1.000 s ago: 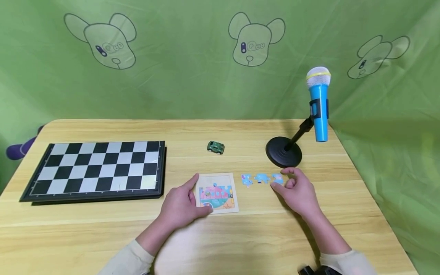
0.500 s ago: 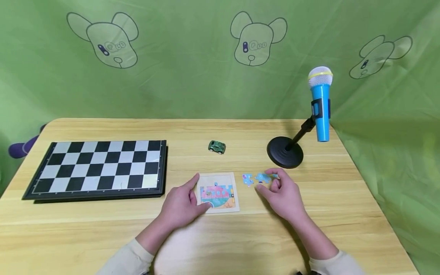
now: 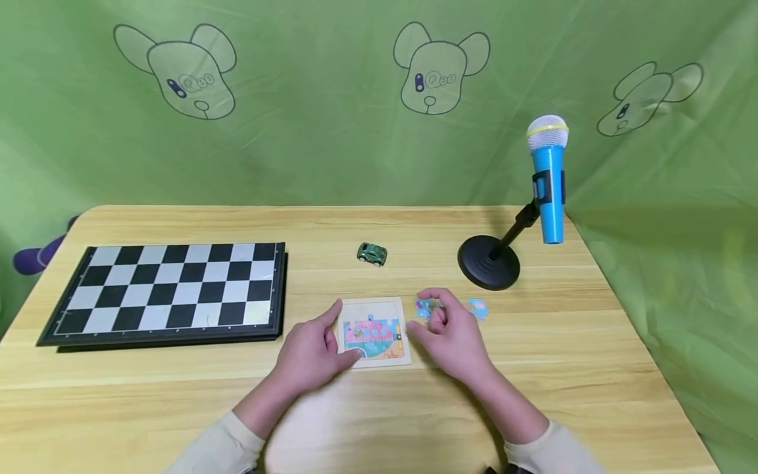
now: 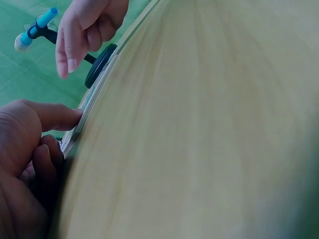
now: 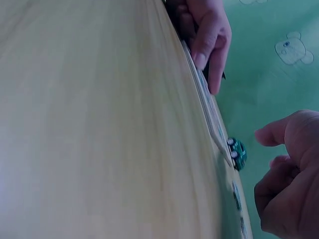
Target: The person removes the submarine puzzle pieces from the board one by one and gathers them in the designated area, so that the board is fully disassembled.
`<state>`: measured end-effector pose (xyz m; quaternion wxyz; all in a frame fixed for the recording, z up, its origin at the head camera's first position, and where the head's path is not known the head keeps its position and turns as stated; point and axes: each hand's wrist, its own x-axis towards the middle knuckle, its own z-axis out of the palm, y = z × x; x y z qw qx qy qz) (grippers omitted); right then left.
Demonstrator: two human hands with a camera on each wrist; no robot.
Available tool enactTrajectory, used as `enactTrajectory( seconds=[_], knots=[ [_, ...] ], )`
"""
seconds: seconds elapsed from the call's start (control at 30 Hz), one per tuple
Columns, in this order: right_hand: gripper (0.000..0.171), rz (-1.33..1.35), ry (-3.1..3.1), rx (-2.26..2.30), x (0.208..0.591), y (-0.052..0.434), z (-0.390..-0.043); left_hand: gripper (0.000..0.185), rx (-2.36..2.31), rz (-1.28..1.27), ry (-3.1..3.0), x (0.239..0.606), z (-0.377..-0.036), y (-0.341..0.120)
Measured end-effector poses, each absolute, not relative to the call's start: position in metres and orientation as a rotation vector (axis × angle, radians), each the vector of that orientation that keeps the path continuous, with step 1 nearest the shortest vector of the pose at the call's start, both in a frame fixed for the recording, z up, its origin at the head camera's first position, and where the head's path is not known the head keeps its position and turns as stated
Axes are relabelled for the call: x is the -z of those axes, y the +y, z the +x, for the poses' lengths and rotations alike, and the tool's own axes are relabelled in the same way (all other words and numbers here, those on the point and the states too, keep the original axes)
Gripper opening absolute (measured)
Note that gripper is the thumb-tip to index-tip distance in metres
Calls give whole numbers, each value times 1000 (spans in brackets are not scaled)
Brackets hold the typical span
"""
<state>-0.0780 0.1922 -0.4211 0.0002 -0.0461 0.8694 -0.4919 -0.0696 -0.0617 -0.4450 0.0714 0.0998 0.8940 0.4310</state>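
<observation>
A small puzzle board (image 3: 374,332) with a pastel picture lies flat on the wooden table (image 3: 379,415). My left hand (image 3: 310,352) rests at its left side, index finger along the left edge and thumb on the lower left corner. In the left wrist view the thumb (image 4: 60,115) presses the board's edge (image 4: 87,107). My right hand (image 3: 453,339) hovers just right of the board with fingers curled. It covers the spot where the middle loose piece lay, and whether it pinches that piece is hidden. One blue puzzle piece (image 3: 424,308) shows by its fingertips, another (image 3: 478,307) lies to its right.
A folded chessboard (image 3: 172,289) lies at the left. A green toy car (image 3: 372,254) sits behind the puzzle board. A blue toy microphone (image 3: 547,184) leans on a black round stand (image 3: 488,263) at the back right. Green cloth hangs behind and to the right.
My right hand has moved left from the rightmost loose piece to just beside the board; the middle piece is no longer in sight. The left hand has stayed put.
</observation>
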Motion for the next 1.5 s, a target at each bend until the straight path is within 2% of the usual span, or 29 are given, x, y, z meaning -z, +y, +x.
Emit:
enactTrajectory(
  seconds=[0.23, 0.7, 1.03, 1.5],
  knots=[
    [49, -232, 2577, 1616, 425, 169, -82, 93, -1295, 295, 2689, 445, -70, -62],
    [46, -290, 2555, 1521, 432, 139, -87, 93, -1299, 303, 2689, 446, -70, -63],
    [38, -431, 2551, 1361, 434, 137, -91, 93, -1293, 314, 2687, 446, -71, -63],
    [24, -459, 2505, 1268, 428, 137, -93, 93, -1300, 339, 2690, 449, -71, -63]
  ],
)
